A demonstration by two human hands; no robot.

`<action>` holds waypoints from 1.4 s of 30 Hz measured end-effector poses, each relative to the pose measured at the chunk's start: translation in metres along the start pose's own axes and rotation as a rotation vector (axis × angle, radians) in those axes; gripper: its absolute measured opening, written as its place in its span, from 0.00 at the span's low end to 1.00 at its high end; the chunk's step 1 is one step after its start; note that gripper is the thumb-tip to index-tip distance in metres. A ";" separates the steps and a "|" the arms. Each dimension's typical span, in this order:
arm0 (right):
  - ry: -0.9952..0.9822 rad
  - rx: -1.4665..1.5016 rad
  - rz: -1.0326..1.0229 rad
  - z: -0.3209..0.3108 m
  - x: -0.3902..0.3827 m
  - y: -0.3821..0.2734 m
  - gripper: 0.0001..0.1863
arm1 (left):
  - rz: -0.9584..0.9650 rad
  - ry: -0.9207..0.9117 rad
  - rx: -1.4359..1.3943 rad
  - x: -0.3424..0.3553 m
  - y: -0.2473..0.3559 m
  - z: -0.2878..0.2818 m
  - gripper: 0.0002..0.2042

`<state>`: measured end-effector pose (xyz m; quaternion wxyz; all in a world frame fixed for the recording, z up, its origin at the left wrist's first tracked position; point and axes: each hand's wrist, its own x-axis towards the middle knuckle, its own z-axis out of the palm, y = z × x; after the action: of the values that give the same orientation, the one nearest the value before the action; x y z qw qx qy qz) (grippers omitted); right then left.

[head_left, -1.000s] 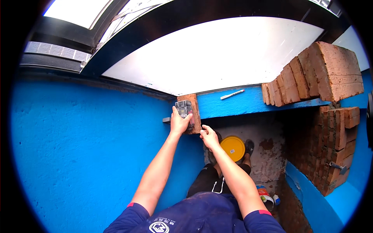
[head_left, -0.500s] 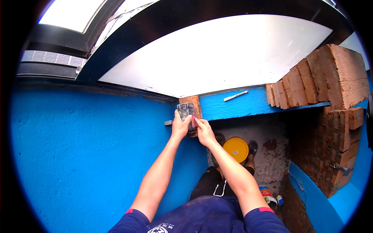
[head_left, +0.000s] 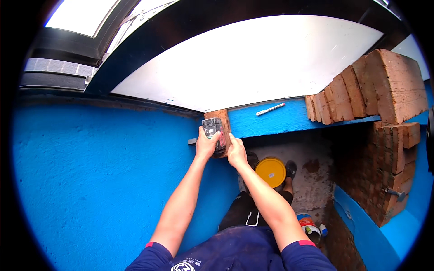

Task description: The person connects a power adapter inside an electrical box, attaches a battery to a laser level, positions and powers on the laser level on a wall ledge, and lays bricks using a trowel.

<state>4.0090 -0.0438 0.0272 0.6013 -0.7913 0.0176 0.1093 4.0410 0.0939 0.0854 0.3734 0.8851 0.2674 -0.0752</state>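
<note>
My left hand [head_left: 207, 143] is wrapped round a boxy black-and-grey device [head_left: 211, 126] with a red side, its thumb across the front. The device rests against a brick [head_left: 222, 118] at the corner of the blue ledge. My right hand [head_left: 237, 151] is closed at the brick's right edge, one finger pointing up along it. Its other fingers are curled under, so what they hold, if anything, is hidden. To the right, a white marker pen [head_left: 271, 109] lies on the blue ledge [head_left: 246, 123]. A small grey block [head_left: 192, 142] juts out left of my left hand.
Bricks [head_left: 352, 90] stand in a row on the ledge at the right, with a larger brick stack [head_left: 384, 167] below. A bucket with a yellow lid [head_left: 271, 172] stands between my feet. Near my right side is an open paint bucket [head_left: 308, 226]. A blue wall [head_left: 99, 180] fills the left.
The view has shifted slightly, moving the scene a little left and up. My right fingertips have moved from the device's red side to the brick's edge. My left hand keeps hold of the device.
</note>
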 end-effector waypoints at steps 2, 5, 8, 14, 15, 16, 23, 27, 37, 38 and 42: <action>0.010 0.002 0.114 -0.011 -0.007 0.004 0.24 | -0.016 0.061 -0.028 -0.003 0.002 -0.004 0.47; 0.010 -0.055 0.182 -0.042 -0.026 0.027 0.22 | -0.055 0.116 -0.133 -0.014 0.004 -0.021 0.49; 0.017 -0.141 0.284 -0.084 -0.056 0.067 0.23 | -0.051 0.134 -0.246 -0.036 0.000 -0.029 0.43; 0.024 -0.428 0.553 -0.178 -0.137 0.152 0.23 | -0.039 0.147 -0.350 -0.118 -0.025 -0.015 0.36; 0.033 -0.473 0.606 -0.191 -0.151 0.163 0.23 | -0.050 0.128 -0.353 -0.135 -0.034 -0.008 0.36; -0.020 -0.483 0.670 -0.206 -0.165 0.167 0.22 | -0.072 0.086 -0.337 -0.154 -0.038 -0.003 0.35; -0.020 -0.529 0.797 -0.270 -0.239 0.271 0.11 | -0.242 -0.389 -0.051 -0.237 -0.085 0.028 0.33; 0.017 -0.169 0.869 -0.263 -0.213 0.218 0.08 | -0.286 -0.540 0.088 -0.253 -0.121 0.030 0.31; -0.001 0.077 0.764 -0.243 -0.156 0.160 0.08 | -0.465 -0.460 0.085 -0.250 -0.130 0.020 0.26; -0.009 0.079 0.759 -0.244 -0.155 0.156 0.08 | -0.446 -0.441 0.038 -0.250 -0.134 0.023 0.26; -0.022 -0.027 0.792 -0.269 -0.161 0.146 0.08 | -0.444 -0.441 -0.047 -0.252 -0.107 0.030 0.26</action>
<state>3.8698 -0.3573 -0.0121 0.5021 -0.7300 0.3137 0.3415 3.7734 0.0294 0.0818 0.4171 0.7586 0.3684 -0.3390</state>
